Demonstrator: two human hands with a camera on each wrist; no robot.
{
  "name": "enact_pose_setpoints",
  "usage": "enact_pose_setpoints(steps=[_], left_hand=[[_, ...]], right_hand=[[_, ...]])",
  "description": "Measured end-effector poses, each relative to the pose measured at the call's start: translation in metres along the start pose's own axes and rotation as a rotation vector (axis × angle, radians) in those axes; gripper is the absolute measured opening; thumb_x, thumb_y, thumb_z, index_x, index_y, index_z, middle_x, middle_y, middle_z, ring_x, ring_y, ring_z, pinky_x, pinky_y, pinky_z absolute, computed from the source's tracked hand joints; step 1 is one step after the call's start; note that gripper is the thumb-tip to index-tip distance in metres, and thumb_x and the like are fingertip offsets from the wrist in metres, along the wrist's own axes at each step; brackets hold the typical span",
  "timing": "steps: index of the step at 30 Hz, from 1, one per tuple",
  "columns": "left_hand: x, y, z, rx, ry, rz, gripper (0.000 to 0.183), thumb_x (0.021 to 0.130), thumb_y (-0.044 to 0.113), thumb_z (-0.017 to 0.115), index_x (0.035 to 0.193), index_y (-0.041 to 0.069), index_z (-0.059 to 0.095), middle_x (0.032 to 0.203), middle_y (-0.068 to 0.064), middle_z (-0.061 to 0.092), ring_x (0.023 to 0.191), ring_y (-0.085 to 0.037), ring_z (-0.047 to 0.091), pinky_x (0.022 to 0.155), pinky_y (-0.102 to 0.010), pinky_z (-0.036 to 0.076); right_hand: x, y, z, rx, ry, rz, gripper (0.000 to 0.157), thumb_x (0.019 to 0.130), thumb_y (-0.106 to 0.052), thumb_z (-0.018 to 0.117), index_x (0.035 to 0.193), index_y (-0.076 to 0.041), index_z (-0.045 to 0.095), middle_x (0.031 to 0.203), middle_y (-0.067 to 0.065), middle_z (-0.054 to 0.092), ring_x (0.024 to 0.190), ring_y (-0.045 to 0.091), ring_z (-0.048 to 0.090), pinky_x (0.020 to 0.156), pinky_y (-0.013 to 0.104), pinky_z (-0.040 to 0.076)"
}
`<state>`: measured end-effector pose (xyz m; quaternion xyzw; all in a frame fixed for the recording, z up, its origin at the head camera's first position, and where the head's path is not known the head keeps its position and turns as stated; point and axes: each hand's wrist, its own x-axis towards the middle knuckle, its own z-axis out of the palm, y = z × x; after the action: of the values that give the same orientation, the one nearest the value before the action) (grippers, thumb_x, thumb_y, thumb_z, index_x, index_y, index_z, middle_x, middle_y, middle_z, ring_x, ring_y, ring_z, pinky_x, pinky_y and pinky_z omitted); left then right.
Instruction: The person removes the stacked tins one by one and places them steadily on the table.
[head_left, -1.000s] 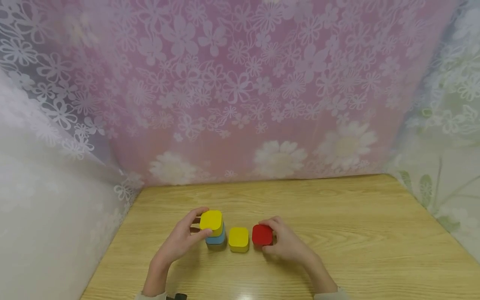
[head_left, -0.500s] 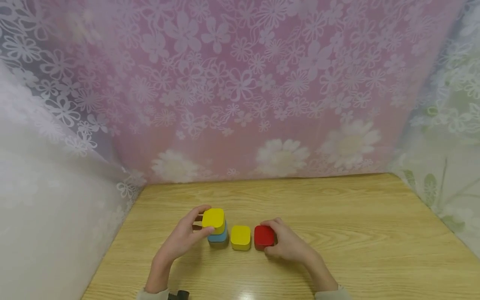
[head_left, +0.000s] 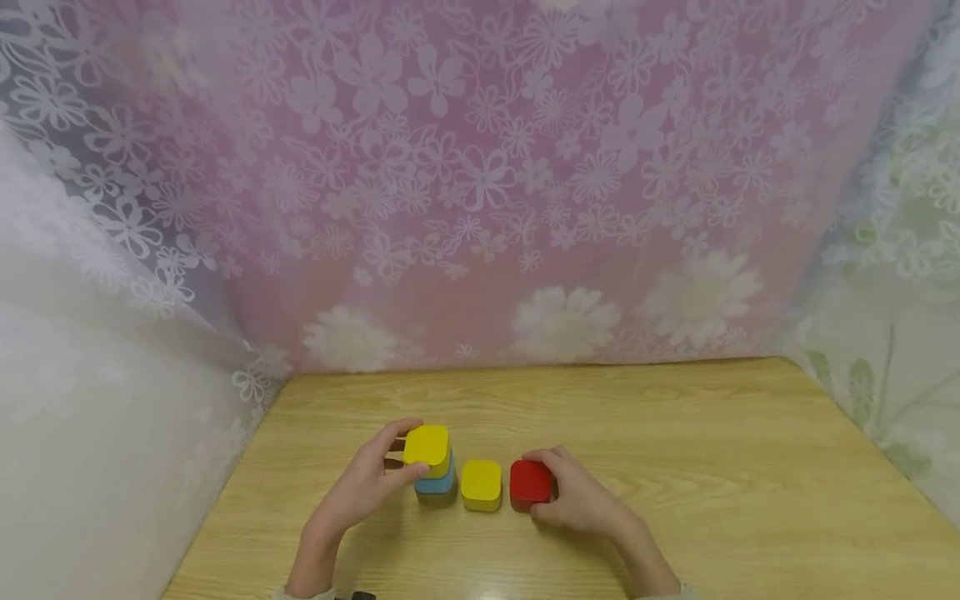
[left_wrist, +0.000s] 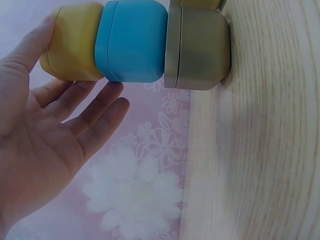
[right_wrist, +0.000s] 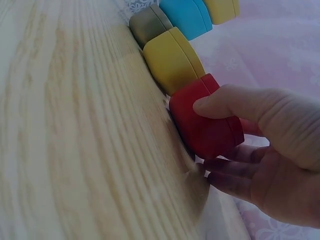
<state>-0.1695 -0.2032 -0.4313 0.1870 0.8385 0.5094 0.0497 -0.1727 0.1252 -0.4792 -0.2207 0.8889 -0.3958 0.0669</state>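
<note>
While the left hand pinches a smooth, round-cornered yellow block topping a stack, the right hand grips a smooth, boxy red block beside a lone, smooth yellow block.

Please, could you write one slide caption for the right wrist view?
Right hand grips the red block beside a single yellow block, with a stack of three blocks beyond.

The right hand pinches a red rounded block on a wood-grain tabletop; beside the red block sits a yellow block and, farther from it, an olive, blue and yellow block stack.
</note>
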Motion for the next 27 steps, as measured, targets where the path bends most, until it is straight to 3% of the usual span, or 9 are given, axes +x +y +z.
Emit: enact_pose_setpoints(steps=[7,15,27], left_hand=[[-0.0044,-0.0001,0.0011,-0.003,0.004,-0.034,0.061,0.093,0.035,0.071,0.145,0.017,0.045,0.137,-0.002,0.055,0.118,-0.025,0.052,0.098,-0.043,0.049],[-0.006,0.0007,0.0002,-0.026,0.009,-0.07,0.062,0.091,0.036,0.072,0.145,0.02,0.045,0.136,0.001,0.055,0.117,-0.024,0.052,0.098,-0.045,0.048],[0.001,-0.0015,-0.0005,-0.017,-0.01,-0.017,0.062,0.093,0.036,0.07,0.146,0.017,0.043,0.138,-0.004,0.054,0.12,-0.027,0.052,0.097,-0.042,0.049]], right_hand=[[-0.0043,-0.0008,0.0014,-0.014,-0.018,-0.006,0.068,0.073,-0.011,0.081,0.136,-0.006,0.054,0.119,0.004,0.055,0.103,0.017,0.053,0.092,0.038,0.047],[-0.0037,-0.0023,0.0023,0.016,-0.019,-0.015,0.081,0.07,-0.006,0.08,0.144,-0.002,0.046,0.137,0.012,0.053,0.122,0.026,0.051,0.104,0.054,0.041],[-0.0007,0.0004,-0.001,0.018,-0.013,-0.006,0.081,0.07,-0.006,0.082,0.143,-0.002,0.046,0.132,0.011,0.055,0.116,0.024,0.053,0.102,0.054,0.042]])
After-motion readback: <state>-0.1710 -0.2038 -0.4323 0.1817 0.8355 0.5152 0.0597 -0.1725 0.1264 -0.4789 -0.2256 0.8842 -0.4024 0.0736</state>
